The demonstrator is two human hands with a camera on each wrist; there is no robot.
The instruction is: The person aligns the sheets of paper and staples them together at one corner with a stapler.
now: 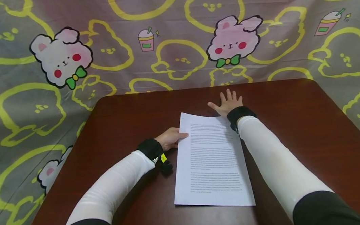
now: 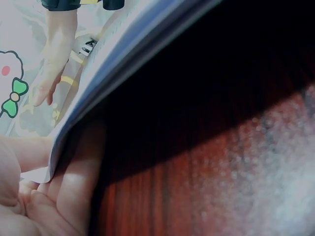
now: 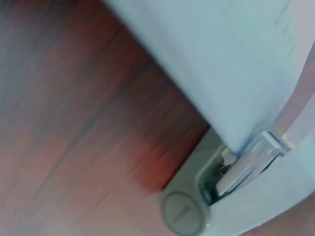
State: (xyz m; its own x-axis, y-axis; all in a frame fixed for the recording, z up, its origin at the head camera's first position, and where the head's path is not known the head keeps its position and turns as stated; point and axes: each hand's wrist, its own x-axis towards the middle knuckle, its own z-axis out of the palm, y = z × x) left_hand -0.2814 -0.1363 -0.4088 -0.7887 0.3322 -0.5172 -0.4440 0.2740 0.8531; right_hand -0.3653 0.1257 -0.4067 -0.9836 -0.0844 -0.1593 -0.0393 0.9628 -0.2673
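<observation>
A stack of printed paper (image 1: pixel 214 158) lies in front of me, its left side raised a little off the table in the left wrist view. My left hand (image 1: pixel 168 139) pinches that left edge, thumb on top and fingers underneath. At the far right corner is my right hand (image 1: pixel 230 104), fingers straight and spread, palm down. Beneath it, a pale stapler (image 3: pixel 184 211) with a metal front has the paper's corner between its arm and base in the right wrist view. From the head view the stapler is hidden by the right hand and wrist.
The dark red-brown wooden table (image 1: pixel 131 115) has rounded far corners. Behind it hangs a cartoon-print cloth (image 1: pixel 175 31), which also runs down the left and right sides. Black straps with small cameras circle both wrists.
</observation>
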